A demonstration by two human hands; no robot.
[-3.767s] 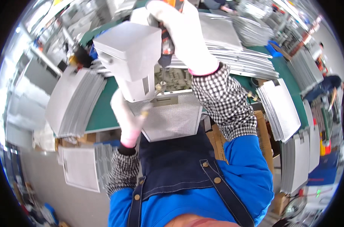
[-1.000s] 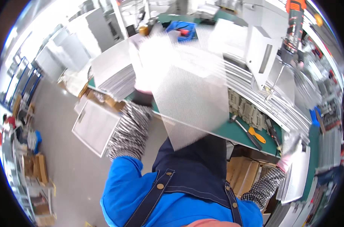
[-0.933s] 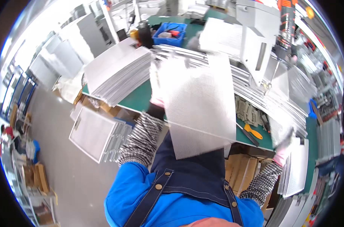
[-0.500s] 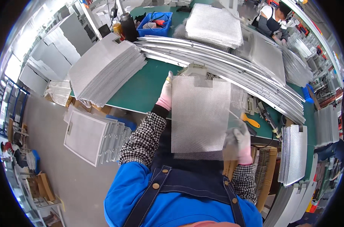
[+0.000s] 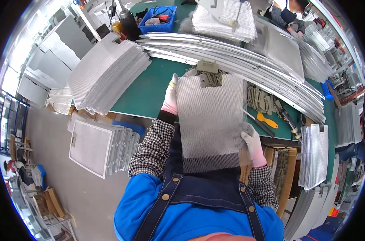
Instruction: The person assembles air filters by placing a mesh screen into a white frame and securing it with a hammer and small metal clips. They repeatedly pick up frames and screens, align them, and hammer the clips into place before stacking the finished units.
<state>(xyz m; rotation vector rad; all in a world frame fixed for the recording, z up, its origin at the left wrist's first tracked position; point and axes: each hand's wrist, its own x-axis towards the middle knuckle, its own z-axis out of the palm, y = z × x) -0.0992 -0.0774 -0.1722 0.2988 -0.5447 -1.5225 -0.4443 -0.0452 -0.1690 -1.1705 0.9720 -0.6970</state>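
Observation:
A silvery metal mesh sheet (image 5: 210,116), notched at its top edge, is held tilted in front of my body at the bench edge. My left hand (image 5: 171,94), in a white and pink glove, grips its upper left side, thumb up along the front. At the lower right edge, my gloved right hand (image 5: 251,141) has its fingers closed on the mesh. A darker see-through strip shows along the bottom; I cannot tell how many layers are held. Grey plastic clips (image 5: 261,99) lie beyond the sheet. Beside my right hand are a screwdriver (image 5: 259,123) and a yellow-handled tool (image 5: 267,119).
Mesh sheets are stacked at left (image 5: 106,72), with another stack (image 5: 224,20) at the back. Long metal strips (image 5: 230,56) cross the green bench (image 5: 134,90). Framed panels (image 5: 92,146) stand lower left, mesh sheets (image 5: 314,156) at right. A co-worker (image 5: 286,16) is at far right.
The mesh has shifted slightly left and toward me. A blurred mesh layer at its right side no longer sticks out, uncovering the clips. My right hand has moved from blurred motion to the sheet's edge.

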